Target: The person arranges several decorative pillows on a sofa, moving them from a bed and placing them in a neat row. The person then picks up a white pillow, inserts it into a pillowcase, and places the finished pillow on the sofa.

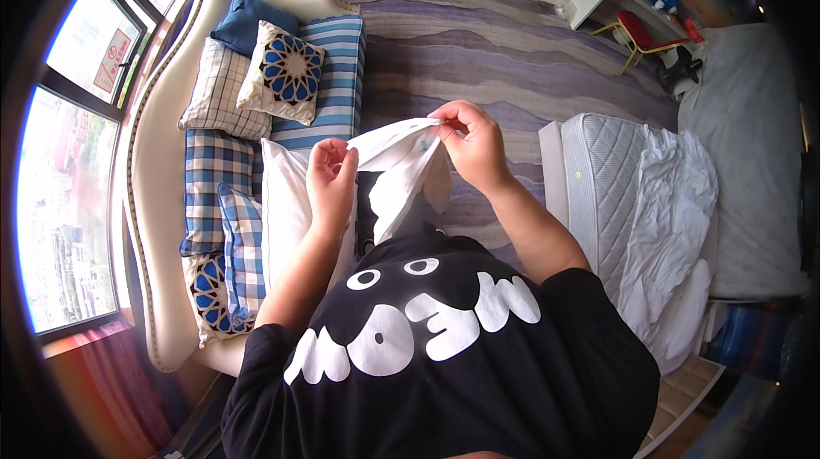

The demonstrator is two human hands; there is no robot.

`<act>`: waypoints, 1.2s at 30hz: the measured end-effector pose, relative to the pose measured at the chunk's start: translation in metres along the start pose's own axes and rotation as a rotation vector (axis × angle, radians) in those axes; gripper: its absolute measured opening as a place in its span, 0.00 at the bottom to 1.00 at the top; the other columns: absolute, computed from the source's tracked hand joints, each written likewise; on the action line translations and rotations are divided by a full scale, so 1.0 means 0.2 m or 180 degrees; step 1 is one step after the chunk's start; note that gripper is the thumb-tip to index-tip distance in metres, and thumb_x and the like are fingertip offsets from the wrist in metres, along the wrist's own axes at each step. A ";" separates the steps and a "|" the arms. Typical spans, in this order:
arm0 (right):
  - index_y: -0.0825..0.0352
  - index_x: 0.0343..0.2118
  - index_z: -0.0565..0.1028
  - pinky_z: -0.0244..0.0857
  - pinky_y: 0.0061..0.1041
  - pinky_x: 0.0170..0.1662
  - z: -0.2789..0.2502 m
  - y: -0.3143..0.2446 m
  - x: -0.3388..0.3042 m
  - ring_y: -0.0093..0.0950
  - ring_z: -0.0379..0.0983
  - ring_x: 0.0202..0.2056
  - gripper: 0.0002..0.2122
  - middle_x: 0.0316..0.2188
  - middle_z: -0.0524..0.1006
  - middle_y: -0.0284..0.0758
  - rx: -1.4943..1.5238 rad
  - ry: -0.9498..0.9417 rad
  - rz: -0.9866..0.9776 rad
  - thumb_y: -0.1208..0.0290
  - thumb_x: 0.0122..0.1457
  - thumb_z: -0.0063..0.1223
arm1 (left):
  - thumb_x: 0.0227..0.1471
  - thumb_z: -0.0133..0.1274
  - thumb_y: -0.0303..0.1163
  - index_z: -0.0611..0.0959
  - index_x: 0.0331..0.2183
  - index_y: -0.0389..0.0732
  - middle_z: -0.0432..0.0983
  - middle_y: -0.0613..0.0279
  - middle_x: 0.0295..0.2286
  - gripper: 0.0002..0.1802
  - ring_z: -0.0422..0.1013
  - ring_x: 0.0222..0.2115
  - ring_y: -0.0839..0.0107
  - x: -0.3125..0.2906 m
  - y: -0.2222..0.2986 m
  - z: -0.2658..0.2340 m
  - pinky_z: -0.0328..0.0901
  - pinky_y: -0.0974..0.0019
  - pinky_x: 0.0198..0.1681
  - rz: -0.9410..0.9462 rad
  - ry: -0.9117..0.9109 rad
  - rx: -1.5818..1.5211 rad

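Note:
A thin white cloth (400, 170) is stretched between my two hands, its lower part hanging in loose folds in front of my shirt. My right hand (472, 143) pinches its upper right corner between thumb and fingers. At the other end, my left hand (331, 175) is closed with curled fingers and thumb at the cloth's edge. Beside my left forearm a white pillow (286, 190) lies on the sofa, partly hidden by that arm. Whether the cloth is a sheet or a pillowcase I cannot tell.
The cream sofa (147, 203) at left carries checked and patterned cushions (290, 70) and a striped blue seat (333, 75). At right stands a bare mattress (598, 186) with crumpled white bedding (675, 203). A red chair (641, 32) is at the far right, beyond the wavy-patterned floor (487, 58).

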State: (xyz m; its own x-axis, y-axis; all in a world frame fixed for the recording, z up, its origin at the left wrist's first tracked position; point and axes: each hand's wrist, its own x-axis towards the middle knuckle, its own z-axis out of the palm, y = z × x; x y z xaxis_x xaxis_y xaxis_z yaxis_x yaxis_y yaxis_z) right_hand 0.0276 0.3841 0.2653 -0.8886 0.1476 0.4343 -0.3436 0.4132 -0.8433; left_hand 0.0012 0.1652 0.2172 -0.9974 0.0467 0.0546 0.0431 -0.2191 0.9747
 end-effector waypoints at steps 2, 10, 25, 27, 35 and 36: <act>0.69 0.31 0.76 0.70 0.23 0.35 -0.02 -0.02 0.03 0.26 0.76 0.31 0.06 0.30 0.77 0.34 -0.0031 0.0144 -0.0291 0.84 0.51 0.58 | 0.53 0.56 0.23 0.77 0.34 0.40 0.71 0.71 0.29 0.06 0.65 0.30 0.81 0.00 -0.07 -0.06 0.61 0.77 0.36 -0.0237 0.0206 0.0266; 0.69 0.32 0.76 0.71 0.22 0.38 -0.09 -0.09 0.06 0.26 0.76 0.34 0.06 0.33 0.77 0.35 0.0216 0.0076 -0.0468 0.84 0.52 0.59 | 0.42 0.64 0.26 0.81 0.38 0.40 0.77 0.56 0.37 0.17 0.72 0.39 0.55 -0.04 -0.15 -0.06 0.67 0.59 0.44 0.1550 -0.0468 0.2270; 0.69 0.34 0.77 0.69 0.18 0.36 -0.10 -0.04 -0.02 0.19 0.75 0.31 0.03 0.29 0.79 0.30 0.0376 0.0247 0.0629 0.79 0.57 0.56 | 0.43 0.55 0.30 0.84 0.32 0.56 0.80 0.81 0.35 0.11 0.67 0.42 0.72 -0.21 -0.04 -0.05 0.47 0.65 0.51 0.3547 -0.1031 0.3479; 0.68 0.35 0.78 0.68 0.18 0.35 -0.10 -0.02 -0.02 0.19 0.75 0.31 0.03 0.28 0.80 0.30 0.0494 0.0221 0.0925 0.78 0.58 0.56 | 0.43 0.53 0.32 0.83 0.31 0.55 0.78 0.81 0.35 0.10 0.66 0.40 0.73 -0.21 -0.05 -0.07 0.50 0.64 0.48 0.3341 -0.1492 0.3694; 0.68 0.34 0.79 0.68 0.20 0.34 -0.13 0.08 -0.04 0.19 0.75 0.29 0.04 0.27 0.80 0.32 -0.0299 0.0216 0.0765 0.77 0.56 0.57 | 0.44 0.53 0.32 0.83 0.23 0.47 0.73 0.72 0.26 0.05 0.65 0.41 0.67 -0.19 0.06 -0.20 0.54 0.61 0.45 0.2263 -0.2385 0.5264; 0.68 0.34 0.79 0.68 0.20 0.34 -0.13 0.10 -0.04 0.19 0.75 0.29 0.04 0.27 0.80 0.32 -0.0327 0.0251 0.0806 0.77 0.56 0.57 | 0.44 0.53 0.33 0.82 0.23 0.47 0.73 0.71 0.26 0.04 0.65 0.41 0.66 -0.19 0.08 -0.20 0.54 0.61 0.45 0.2530 -0.2653 0.5002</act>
State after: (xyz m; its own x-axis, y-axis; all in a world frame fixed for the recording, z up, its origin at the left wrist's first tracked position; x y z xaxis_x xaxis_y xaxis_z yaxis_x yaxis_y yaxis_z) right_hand 0.0350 0.4145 0.2527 -0.9144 0.3255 0.2407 -0.0775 0.4427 -0.8933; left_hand 0.0366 0.1201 0.2226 -0.4757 0.8712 0.1215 0.8736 0.4841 -0.0509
